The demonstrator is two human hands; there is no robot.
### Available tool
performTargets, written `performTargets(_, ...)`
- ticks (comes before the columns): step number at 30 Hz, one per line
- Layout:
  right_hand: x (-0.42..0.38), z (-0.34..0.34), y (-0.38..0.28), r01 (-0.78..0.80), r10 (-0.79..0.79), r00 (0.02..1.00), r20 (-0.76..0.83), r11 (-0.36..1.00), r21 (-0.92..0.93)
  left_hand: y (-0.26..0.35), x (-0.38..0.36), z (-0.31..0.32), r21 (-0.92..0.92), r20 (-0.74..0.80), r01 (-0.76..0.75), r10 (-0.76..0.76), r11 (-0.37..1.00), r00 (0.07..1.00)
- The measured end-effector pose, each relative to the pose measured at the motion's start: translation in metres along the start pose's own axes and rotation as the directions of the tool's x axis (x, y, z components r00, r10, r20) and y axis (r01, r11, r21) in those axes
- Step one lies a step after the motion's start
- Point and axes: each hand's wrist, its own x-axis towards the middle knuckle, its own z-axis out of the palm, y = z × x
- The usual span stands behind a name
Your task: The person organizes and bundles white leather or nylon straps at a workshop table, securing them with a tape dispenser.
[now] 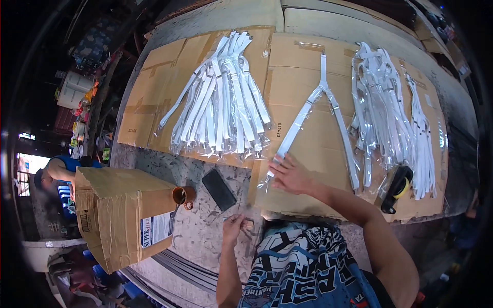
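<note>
A pair of white Y-shaped suspenders lies spread on a cardboard sheet, with clear plastic about it. My right hand rests on the lower end of its left strap, fingers stretched out and fairly flat. Lower down, over the grey tabletop, my left hand is closed, its fingers drawn together; whatever may be in them is too small to make out. Just above that hand lies a black phone. A large fanned pile of white suspenders in clear plastic covers the left cardboard.
More bagged suspenders and a narrow bundle of white straps lie at right, beside a black tape dispenser. To the left stand a cardboard box and a brown mug. Another person is beyond the box.
</note>
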Motion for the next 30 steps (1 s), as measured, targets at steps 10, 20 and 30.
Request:
performTargets(10, 0.006, 0.017, -0.013, -0.034, 0.036, 0.997, 0.070, 0.999, -0.028, 0.035, -0.016, 0.009, 0.150, -0.046, -0.327, 0.337, 0.933, 0.941)
performTargets(20, 0.002, -0.027, -0.044, -0.058, 0.077, 0.996, -0.053, 0.954, 0.293, 0.102, 0.024, 0.062, 0.465, 0.127, -0.791, 0.854, 0.399, 0.505)
performTargets(30, 0.002, -0.003, -0.077, -0.240, 0.225, 0.971, 0.086, 0.876, 0.419, 0.099, 0.063, 0.054, 0.617, 0.272, -0.633, 0.627, 0.468, 0.730)
